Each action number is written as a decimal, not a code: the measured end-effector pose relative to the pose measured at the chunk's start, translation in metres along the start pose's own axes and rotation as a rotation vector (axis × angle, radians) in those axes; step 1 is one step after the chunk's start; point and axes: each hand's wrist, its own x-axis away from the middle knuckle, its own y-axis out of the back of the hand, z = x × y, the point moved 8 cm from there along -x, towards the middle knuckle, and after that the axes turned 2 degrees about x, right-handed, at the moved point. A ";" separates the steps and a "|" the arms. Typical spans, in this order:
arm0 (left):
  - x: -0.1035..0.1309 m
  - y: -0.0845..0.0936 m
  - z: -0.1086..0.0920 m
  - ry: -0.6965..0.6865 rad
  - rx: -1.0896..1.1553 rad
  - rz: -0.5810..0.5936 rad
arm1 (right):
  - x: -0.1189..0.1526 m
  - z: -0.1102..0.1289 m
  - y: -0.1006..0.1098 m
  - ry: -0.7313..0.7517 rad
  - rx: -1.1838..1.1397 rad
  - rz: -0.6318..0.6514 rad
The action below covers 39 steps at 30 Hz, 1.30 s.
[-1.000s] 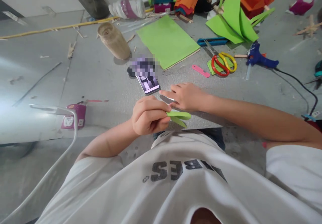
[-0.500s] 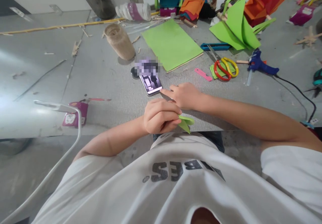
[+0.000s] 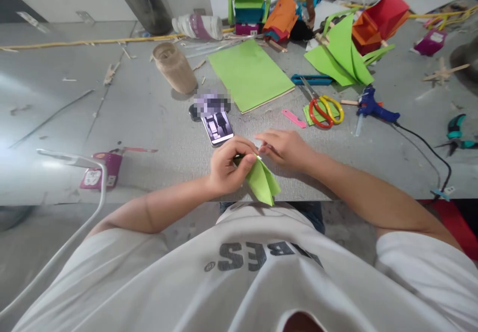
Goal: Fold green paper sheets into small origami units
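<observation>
My left hand (image 3: 232,166) pinches a folded piece of green paper (image 3: 262,181) at its upper end, thumb on top. The paper's two flaps fan out toward the table's near edge. Just right of it is my right hand (image 3: 289,149), fingers partly bent and apart, with nothing visible in them. Its fingertips are close to the pinched end of the paper; whether they touch it I cannot tell. Beyond my left hand lies a phone (image 3: 218,125) with its screen lit, part of it blurred out.
Farther back on the grey table (image 3: 149,123) lie a green sheet (image 3: 252,75), scissors (image 3: 324,112), a pink folding cutter (image 3: 294,118) and a blue glue gun (image 3: 377,108) with its cord. A brown jar (image 3: 175,68) stands left. A white bent stand (image 3: 100,192) crosses the left edge.
My left hand has turned, and the green paper now shows more of its flaps. My right hand has drawn back from the phone's lower corner, to the right. The view has shifted slightly.
</observation>
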 end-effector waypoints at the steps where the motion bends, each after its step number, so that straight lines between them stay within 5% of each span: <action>1: 0.000 -0.003 0.001 0.018 0.030 0.017 | -0.003 0.006 -0.007 0.025 0.036 0.038; 5: 0.000 -0.011 -0.002 0.024 0.113 0.095 | -0.025 0.028 -0.028 0.059 0.214 0.256; 14: -0.003 -0.009 -0.006 -0.013 0.119 0.159 | -0.068 0.052 -0.027 -0.014 0.387 0.501; 23: -0.002 -0.007 -0.002 0.004 0.110 0.156 | -0.049 0.031 -0.021 -0.061 0.315 0.421; 31: 0.009 -0.003 0.024 0.194 0.035 0.027 | 0.001 0.008 0.018 -0.004 -0.169 0.042; 35: 0.016 -0.002 0.045 0.355 -0.018 -0.030 | 0.014 0.015 0.023 -0.129 -0.510 -0.005; 39: 0.017 0.000 0.055 0.412 -0.015 -0.055 | 0.017 0.021 0.016 -0.306 -0.594 0.002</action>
